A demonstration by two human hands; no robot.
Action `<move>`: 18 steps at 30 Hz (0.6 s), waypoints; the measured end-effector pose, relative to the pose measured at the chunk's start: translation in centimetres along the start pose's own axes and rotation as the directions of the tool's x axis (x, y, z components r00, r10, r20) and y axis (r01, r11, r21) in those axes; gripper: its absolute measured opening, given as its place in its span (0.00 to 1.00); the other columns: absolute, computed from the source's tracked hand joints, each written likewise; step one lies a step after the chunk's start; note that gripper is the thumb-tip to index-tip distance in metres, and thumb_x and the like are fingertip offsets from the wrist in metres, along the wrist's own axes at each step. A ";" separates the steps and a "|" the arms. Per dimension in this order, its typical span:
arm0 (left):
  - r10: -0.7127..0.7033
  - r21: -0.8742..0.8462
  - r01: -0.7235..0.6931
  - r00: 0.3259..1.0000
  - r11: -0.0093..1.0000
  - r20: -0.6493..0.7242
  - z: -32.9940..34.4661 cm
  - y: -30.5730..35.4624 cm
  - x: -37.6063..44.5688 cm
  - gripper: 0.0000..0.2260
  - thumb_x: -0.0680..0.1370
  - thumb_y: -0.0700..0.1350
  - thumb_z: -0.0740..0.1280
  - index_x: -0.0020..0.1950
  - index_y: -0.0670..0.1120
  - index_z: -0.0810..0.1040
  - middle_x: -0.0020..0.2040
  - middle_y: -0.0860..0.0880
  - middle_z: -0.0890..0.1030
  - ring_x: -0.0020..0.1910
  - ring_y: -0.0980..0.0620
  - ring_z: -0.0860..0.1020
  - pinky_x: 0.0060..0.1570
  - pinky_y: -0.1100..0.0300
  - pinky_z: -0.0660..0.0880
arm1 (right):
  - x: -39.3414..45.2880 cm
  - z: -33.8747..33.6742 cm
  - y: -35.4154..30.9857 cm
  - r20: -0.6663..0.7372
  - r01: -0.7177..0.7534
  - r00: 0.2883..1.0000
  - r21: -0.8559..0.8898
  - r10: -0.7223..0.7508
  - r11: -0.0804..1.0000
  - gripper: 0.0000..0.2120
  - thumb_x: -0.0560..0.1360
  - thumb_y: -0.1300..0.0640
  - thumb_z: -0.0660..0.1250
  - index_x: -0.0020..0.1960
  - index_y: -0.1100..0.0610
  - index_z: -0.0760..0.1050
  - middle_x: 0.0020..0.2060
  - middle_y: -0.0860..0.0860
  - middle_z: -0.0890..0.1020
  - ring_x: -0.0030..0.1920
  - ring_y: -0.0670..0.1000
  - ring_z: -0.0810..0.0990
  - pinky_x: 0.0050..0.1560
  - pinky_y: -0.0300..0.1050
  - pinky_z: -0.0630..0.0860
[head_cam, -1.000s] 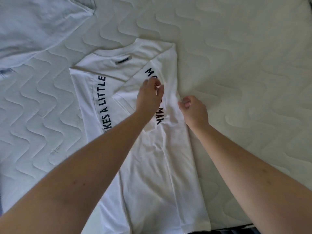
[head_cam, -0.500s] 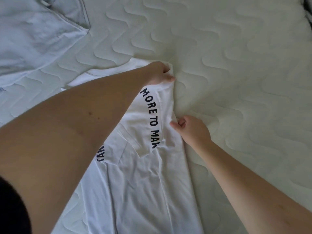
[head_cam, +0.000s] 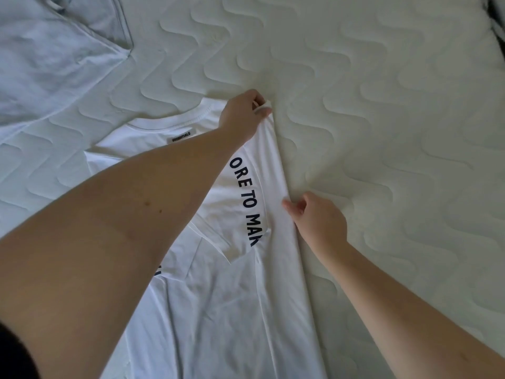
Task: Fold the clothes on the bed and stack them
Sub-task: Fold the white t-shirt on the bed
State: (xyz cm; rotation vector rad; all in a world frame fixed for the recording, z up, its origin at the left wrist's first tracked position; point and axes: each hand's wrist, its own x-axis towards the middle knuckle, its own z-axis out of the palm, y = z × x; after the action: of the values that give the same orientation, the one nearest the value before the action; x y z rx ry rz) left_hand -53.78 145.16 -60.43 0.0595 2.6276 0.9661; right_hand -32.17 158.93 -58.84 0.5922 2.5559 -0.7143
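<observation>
A white T-shirt (head_cam: 224,296) with dark lettering lies lengthwise on the quilted mattress (head_cam: 382,132), its sides folded inward and its collar toward the far side. My left hand (head_cam: 241,113) reaches across it and pinches the top right shoulder corner. My right hand (head_cam: 317,217) pinches the folded right edge lower down, beside the lettering. My left forearm hides much of the shirt's left half.
A pale blue garment (head_cam: 52,56) lies spread at the top left of the mattress. The mattress's dark edge (head_cam: 498,20) shows at the top right corner. Bare quilted surface extends to the right of the shirt.
My left hand moved from the middle of the shirt up to its top right corner and took hold there. My right hand stayed on the right edge.
</observation>
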 end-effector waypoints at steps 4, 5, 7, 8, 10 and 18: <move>0.039 -0.004 -0.039 0.999 0.999 0.033 -0.3 0.0 -0.1 0.09 0.78 0.51 0.67 0.55 0.48 0.76 0.35 0.57 0.74 0.37 0.55 0.73 0.39 0.63 0.69 | -0.3 1.1 -0.3 -0.073 0.047 0.996 -0.037 -0.050 0.998 0.22 0.73 0.36 0.65 0.49 0.55 0.70 0.42 0.49 0.78 0.44 0.54 0.78 0.39 0.46 0.68; 0.047 -0.023 -0.046 0.997 0.999 0.053 -0.6 -0.1 -0.2 0.11 0.78 0.52 0.67 0.56 0.48 0.76 0.35 0.57 0.74 0.36 0.57 0.73 0.37 0.65 0.68 | -0.3 1.5 -0.4 -0.102 0.056 0.993 -0.092 -0.065 0.994 0.25 0.72 0.34 0.66 0.51 0.56 0.70 0.43 0.51 0.78 0.45 0.55 0.78 0.40 0.47 0.69; 0.023 -0.026 -0.021 0.996 0.999 0.087 -1.5 -0.1 -0.4 0.13 0.77 0.56 0.68 0.54 0.48 0.75 0.37 0.57 0.75 0.35 0.60 0.72 0.34 0.68 0.67 | -0.3 2.0 -0.6 -0.151 0.063 0.984 -0.172 -0.090 0.983 0.30 0.69 0.31 0.66 0.52 0.57 0.69 0.43 0.52 0.79 0.45 0.57 0.79 0.41 0.48 0.69; 0.001 0.027 -0.005 0.993 1.000 0.122 -2.3 -0.3 -0.5 0.15 0.76 0.59 0.68 0.50 0.48 0.74 0.37 0.57 0.74 0.35 0.60 0.72 0.34 0.65 0.67 | -0.3 2.1 -0.7 -0.168 0.066 0.981 -0.182 -0.097 0.981 0.32 0.68 0.30 0.66 0.52 0.58 0.69 0.43 0.53 0.79 0.44 0.57 0.79 0.41 0.48 0.70; -0.030 0.269 -0.043 0.965 0.962 0.260 -4.0 -1.0 -1.1 0.21 0.73 0.65 0.68 0.39 0.47 0.72 0.34 0.54 0.73 0.34 0.54 0.73 0.32 0.61 0.65 | -0.2 2.3 -0.6 -0.196 0.068 0.976 -0.157 -0.098 0.985 0.32 0.67 0.29 0.67 0.50 0.58 0.69 0.41 0.53 0.79 0.43 0.57 0.79 0.40 0.48 0.69; -0.275 0.508 -0.081 0.762 0.857 0.586 -9.2 -5.8 -5.7 0.21 0.72 0.57 0.74 0.63 0.54 0.77 0.60 0.54 0.80 0.56 0.49 0.78 0.58 0.51 0.74 | -1.8 2.3 -1.2 -0.305 0.130 0.941 -0.077 -0.147 0.989 0.19 0.76 0.44 0.67 0.54 0.60 0.74 0.45 0.56 0.79 0.47 0.60 0.78 0.46 0.52 0.71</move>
State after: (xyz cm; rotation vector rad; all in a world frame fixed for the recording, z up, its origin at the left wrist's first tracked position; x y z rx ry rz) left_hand -50.96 134.10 -55.91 0.3152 2.1118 0.1179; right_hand -30.67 156.17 -59.31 0.5466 2.9228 -0.6355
